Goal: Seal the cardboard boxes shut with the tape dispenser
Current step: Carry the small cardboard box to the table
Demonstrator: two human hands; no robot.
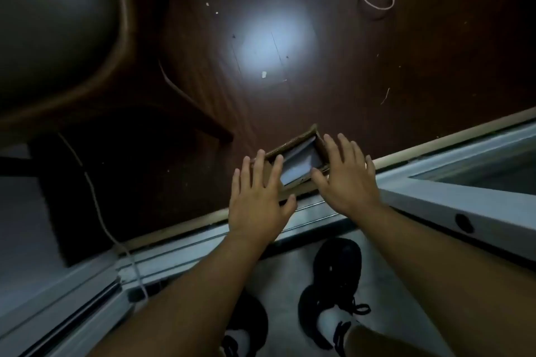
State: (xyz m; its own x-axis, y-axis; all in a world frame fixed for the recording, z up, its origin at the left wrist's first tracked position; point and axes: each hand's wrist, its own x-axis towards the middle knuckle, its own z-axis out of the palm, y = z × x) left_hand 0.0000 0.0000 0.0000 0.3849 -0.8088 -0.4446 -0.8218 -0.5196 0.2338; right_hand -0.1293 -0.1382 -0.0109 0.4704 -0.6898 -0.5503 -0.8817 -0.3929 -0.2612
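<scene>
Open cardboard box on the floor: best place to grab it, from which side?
Take the cardboard box by its two short side walls, coming straight down from above, one hand per side. It sits open-topped with the walls exposed; the left hand and right hand are already spread flat over those sides. A paper-like sheet inside rules out an inner grip.

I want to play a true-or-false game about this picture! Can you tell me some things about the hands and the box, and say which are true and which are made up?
1. The cardboard box sits on the dark floor. True.
2. The box is taped shut. False: it is open, with something pale showing inside.
3. The left hand and right hand have straight, spread fingers. True.
4. The right hand holds a tape dispenser. False: it holds nothing, and no dispenser is in view.
5. The person wears black shoes. True.
</scene>
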